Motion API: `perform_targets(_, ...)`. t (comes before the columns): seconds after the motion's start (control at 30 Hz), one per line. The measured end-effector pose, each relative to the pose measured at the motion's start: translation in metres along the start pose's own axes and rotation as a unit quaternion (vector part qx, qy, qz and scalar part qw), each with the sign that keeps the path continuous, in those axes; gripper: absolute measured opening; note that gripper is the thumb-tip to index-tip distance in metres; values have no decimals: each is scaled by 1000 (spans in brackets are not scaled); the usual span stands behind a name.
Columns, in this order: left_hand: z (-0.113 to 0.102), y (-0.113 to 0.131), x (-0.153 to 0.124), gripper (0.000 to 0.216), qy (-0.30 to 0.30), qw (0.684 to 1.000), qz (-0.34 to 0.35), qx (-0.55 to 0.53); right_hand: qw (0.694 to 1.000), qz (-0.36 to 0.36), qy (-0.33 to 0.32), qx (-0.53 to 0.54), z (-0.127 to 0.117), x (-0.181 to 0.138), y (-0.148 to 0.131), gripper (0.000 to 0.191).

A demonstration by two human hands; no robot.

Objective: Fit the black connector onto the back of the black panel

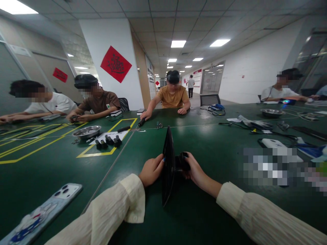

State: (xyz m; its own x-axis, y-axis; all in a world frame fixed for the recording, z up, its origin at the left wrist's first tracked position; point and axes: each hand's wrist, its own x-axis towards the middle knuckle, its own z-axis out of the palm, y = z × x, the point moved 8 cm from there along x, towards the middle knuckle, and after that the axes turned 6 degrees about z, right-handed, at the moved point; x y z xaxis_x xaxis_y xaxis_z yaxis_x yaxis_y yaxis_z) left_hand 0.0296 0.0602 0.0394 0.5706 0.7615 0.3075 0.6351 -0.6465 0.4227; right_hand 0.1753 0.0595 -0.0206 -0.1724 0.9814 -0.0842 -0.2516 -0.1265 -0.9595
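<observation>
Upright and almost edge-on to me, a thin black flat panel (pixel 168 177) stands over the green table in front of my body. My left hand (pixel 152 169) has its thumb and fingers against the panel's left face, closed on that side; some fingertips are hidden behind it. A bulky black fitting (pixel 182 161) juts from the panel's right face. Around this fitting my right hand (pixel 196 172) is closed, fingers wrapped on its outer end. The exact kind of panel cannot be told from this angle.
A phone in a rabbit-pattern case (pixel 43 214) lies at lower left. Beyond are several black cylindrical parts (pixel 108 141), a metal bowl (pixel 88 132) and yellow tape lines. A white device (pixel 279 149) and cables lie right. A person (pixel 172 95) opposite reaches toward a black-handled tool (pixel 142 121).
</observation>
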Motion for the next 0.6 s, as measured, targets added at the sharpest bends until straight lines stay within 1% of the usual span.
perform_targets(0.17,2,-2,1,47,-7,1000,-7,-3,1000,1,-2,0,-1,1,1,30)
perform_targets(0.3,4,-3,1,46,-8,999,7,-35,1000,1,5,1,-1,0,0,27)
perform_targets(0.4,5,-4,1,48,-7,998,1,-56,1000,0,2,4,-1,0,0,27)
perform_targets(0.6,7,-7,2,50,-10,999,-22,-41,1000,8,5,5,0,1,0,28)
